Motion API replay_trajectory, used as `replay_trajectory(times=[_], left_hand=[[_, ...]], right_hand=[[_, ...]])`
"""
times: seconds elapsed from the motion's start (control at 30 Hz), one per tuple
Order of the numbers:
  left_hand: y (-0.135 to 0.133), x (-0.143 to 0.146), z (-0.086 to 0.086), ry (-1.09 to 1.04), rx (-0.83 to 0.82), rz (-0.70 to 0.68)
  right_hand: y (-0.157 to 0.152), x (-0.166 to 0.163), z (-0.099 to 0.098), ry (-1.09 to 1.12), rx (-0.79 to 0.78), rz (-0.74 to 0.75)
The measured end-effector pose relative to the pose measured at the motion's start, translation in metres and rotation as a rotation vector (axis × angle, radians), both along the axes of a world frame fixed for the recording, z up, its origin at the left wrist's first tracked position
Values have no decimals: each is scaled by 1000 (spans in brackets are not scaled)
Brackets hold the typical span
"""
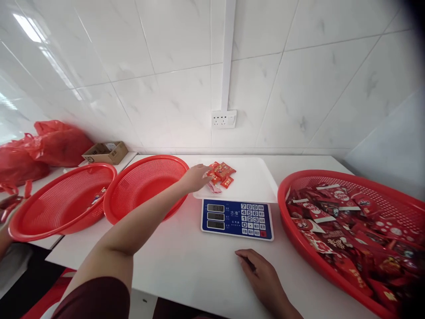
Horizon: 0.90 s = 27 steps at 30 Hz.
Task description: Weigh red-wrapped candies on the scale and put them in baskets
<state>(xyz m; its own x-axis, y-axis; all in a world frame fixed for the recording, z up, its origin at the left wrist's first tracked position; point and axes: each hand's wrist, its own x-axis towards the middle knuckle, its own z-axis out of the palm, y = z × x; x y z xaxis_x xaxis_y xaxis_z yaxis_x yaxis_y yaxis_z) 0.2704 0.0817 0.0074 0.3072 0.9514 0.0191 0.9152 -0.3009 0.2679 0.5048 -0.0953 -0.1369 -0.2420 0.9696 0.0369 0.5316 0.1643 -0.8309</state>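
Observation:
My left hand (197, 178) reaches over the left part of a white scale tray (254, 179). Its fingers are closed at the left edge of a small pile of red snack packets (223, 172), a pinkish one among them; the fingertips are partly hidden. My right hand (264, 277) lies loosely curled on the white table, with nothing visible in it. Between that hand and the tray is the scale's blue keypad panel (236, 220), its displays lit. To the right stands a red plastic basket (284, 208) full of dark red and red packets (335, 221).
On the left, a second red basket (146, 173) sits under my forearm, beside another red basket (56, 190) with a few small packets. Behind them are a cardboard box (106, 153) and red plastic bags (59, 141). Another person's arm (6, 241) shows at far left.

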Motion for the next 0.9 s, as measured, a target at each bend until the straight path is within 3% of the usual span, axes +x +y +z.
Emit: replay_trajectory(times=[0.1, 0.23, 0.33, 0.5, 0.63, 0.77, 0.9], left_hand=[[13, 29, -9, 25, -41, 7], [16, 37, -14, 22, -28, 27], [10, 26, -5, -22, 10, 37], [-4, -23, 17, -59, 47, 106], [-39, -58, 21, -15, 27, 147], [-100, -68, 11, 96, -65, 67], [-149, -69, -5, 207, -23, 177]], right_hand=[[-2, 0, -2, 1, 2, -15], [-1, -1, 1, 5, -7, -15], [9, -2, 16, 1, 21, 12], [59, -12, 63, -30, 254, -49], [113, -27, 89, -200, 438, -112], [148, -33, 96, -470, 335, -49], [160, -37, 102, -501, 272, -52]])
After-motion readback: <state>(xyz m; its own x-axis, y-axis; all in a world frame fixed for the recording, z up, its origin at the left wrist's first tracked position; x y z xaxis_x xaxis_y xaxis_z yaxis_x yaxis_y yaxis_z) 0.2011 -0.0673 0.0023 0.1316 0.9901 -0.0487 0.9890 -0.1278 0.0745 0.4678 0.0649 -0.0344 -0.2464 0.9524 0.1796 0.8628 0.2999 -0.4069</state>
